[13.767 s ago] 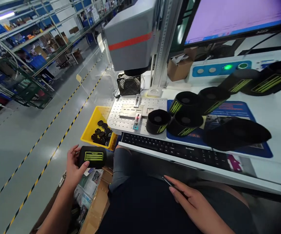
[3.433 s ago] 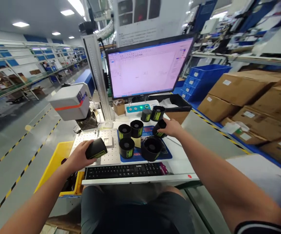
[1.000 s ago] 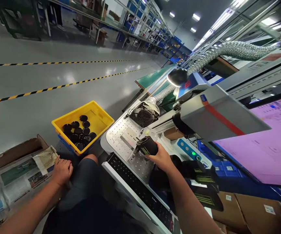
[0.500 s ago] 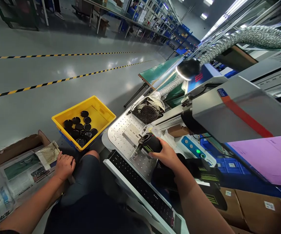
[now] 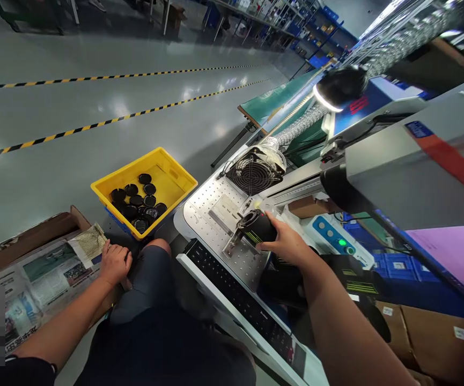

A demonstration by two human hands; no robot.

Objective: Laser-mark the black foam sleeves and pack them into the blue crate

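- Your right hand (image 5: 286,241): thumb and fingers parted by the width of one black cylinder with yellow-green stripes (image 5: 264,228), gripping it by the end nearer your palm.
- That cylinder: tilted, its ringed end turned away from the palm, over the silver perforated metal plate (image 5: 248,271), at a small metal bracket (image 5: 232,244); whether the two touch is hard to judge.
- Your left hand (image 5: 116,264): fingers loosely curled beside your knee, at the edge of an open brown cardboard box (image 5: 50,228); you may have hold of something there, but the view cannot tell.
- Printed newspaper sheets (image 5: 34,279): lying in that box.
- Yellow plastic bin (image 5: 175,182): between box and plate, holding a heap of round black discs (image 5: 136,200).
- Black round-grilled fan (image 5: 253,174): at the plate's far end.
- Black keyboard (image 5: 232,300): along the plate's near side.
- Further black striped cylinders (image 5: 282,284): grouped beside your right forearm, partly hidden by it.
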